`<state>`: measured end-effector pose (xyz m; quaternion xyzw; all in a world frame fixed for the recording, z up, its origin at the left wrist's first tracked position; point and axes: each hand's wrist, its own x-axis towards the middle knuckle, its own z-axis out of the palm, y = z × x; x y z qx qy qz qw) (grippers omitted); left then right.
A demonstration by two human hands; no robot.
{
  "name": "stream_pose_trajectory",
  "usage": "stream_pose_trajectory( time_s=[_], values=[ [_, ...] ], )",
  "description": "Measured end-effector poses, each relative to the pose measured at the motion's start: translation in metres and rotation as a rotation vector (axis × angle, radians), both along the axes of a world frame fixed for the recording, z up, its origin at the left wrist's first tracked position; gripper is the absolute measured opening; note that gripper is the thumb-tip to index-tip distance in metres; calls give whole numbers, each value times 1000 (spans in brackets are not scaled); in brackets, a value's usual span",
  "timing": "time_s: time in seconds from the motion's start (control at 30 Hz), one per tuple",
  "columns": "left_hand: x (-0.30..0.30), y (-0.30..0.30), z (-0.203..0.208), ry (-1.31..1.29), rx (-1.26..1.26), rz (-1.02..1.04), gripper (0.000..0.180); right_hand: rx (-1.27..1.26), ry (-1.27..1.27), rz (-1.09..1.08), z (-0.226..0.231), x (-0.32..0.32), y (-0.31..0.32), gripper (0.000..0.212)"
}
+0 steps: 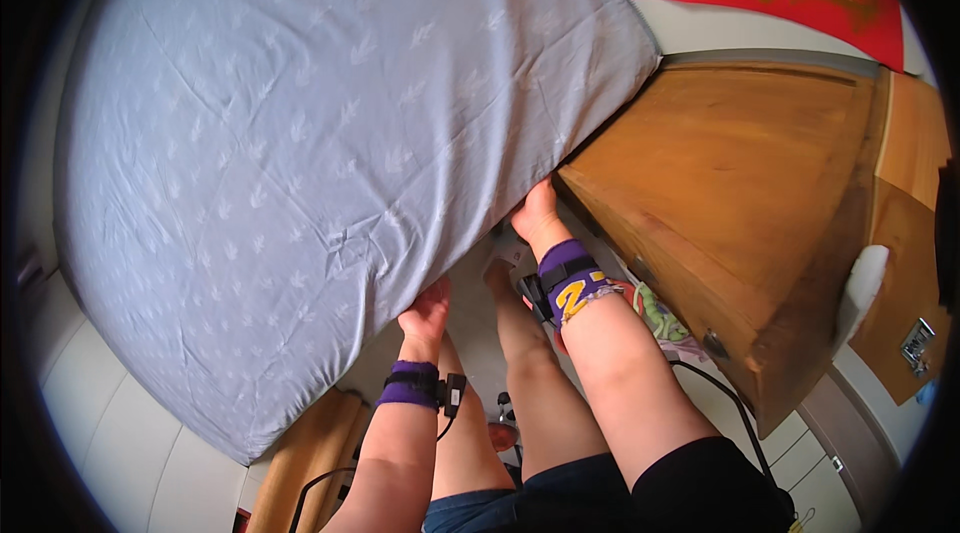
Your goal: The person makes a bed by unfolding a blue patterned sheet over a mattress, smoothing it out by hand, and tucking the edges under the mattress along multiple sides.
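A pale blue-grey bed sheet (pixel 270 133) with a white leaf pattern covers a mattress at the left and centre. At its near edge, my left hand (pixel 428 311) is turned palm up, its partly visible fingers curled round the sheet's lower edge. Farther along to the right, my right hand (pixel 540 211) grips the same edge close to the wooden cabinet, with its fingertips hidden beneath. Creases run through the sheet toward both hands. What lies under the mattress edge is hidden.
A brown wooden cabinet (pixel 720 163) stands close on the right, its corner near the sheet. A rounded wooden piece (pixel 305 463) lies below the mattress at lower left. A colourful bag (pixel 655 318) rests beside the cabinet. Black cables (pixel 740 403) run near my arms.
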<state>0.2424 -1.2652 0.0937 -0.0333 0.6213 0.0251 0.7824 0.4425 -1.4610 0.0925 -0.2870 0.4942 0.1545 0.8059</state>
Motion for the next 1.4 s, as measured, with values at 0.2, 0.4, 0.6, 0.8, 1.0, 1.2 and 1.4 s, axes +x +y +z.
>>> stream_pose_trajectory(
  time_s=[0.2,0.4,0.6,0.8,1.0,1.2,1.4],
  values=[
    [4,3,22,34,198,-1125,30,-123,144,52,6,6,7,60],
    [95,-23,94,-447,546,-1396,29,37,-187,-75,23,-5,13,56],
    [213,-58,140,-771,956,-1760,17,44,-304,24,49,-6,3,60],
    [347,-131,132,-1424,1624,-1772,20,43,-249,-46,23,-20,5,66],
    [433,-230,127,-1479,1885,-1909,21,-18,-178,-49,51,-24,8,44],
    [451,-276,145,-1424,2704,-1964,13,-109,-165,-5,81,-26,5,49],
    [473,-289,129,-1933,2707,-1551,16,-361,-203,130,60,-37,6,45]
  ],
)
